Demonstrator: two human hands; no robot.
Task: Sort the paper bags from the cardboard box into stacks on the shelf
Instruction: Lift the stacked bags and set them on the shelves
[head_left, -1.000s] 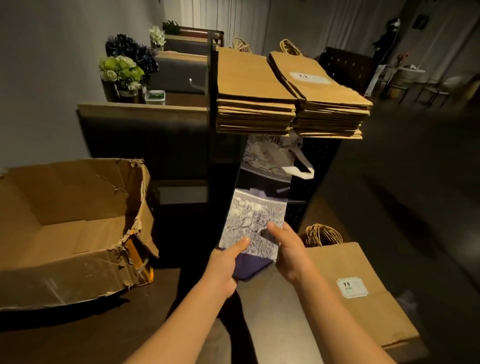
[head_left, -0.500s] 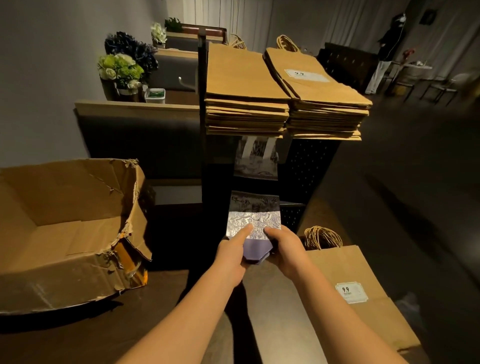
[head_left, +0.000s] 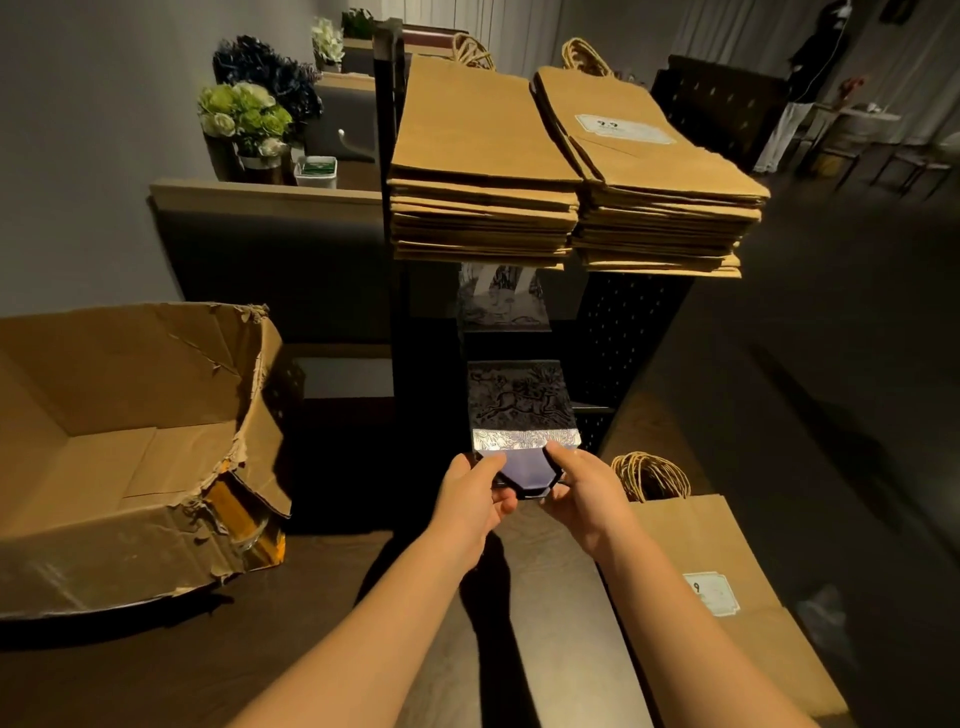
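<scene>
— Since a second ago the patterned bag (head_left: 522, 415) has gone further into the lower shelf, and both hands have followed it forward; less of it shows now. What are the fingers doing?

— Left hand (head_left: 470, 501) has its thumb on top of the near left corner with the other fingers curled beneath, pinching the edge. Right hand (head_left: 582, 491) mirrors it on the right corner, thumb pressed on the silvery band. The undersides of both grips are hidden.

— And the bag itself?

— Flat, folded, glossy. Its near end is plain lilac with an angled dark fold; then a pale embossed floral strip; beyond that a dark panel with a leaping deer-like figure. The far end vanishes in shadow under the upper shelf. Behind it another printed bag (head_left: 501, 299) with white handles stands half hidden, its picture hard to read.

— Above that?

— Two stacks of brown kraft bags (head_left: 483, 156) lie side by side on the top of the black shelf (head_left: 389, 104), twisted paper handles poking out at the back. The right stack's (head_left: 660, 171) top bag carries a white label, print unreadable.

— Further out?

— A torn cardboard box (head_left: 145, 441) sits open on the dark bench (head_left: 208, 665) to the left, its near corner ripped and crumpled, left side cut off. Right of the hands lies one more kraft bag (head_left: 727, 587) with a label reading partly "9".
</scene>
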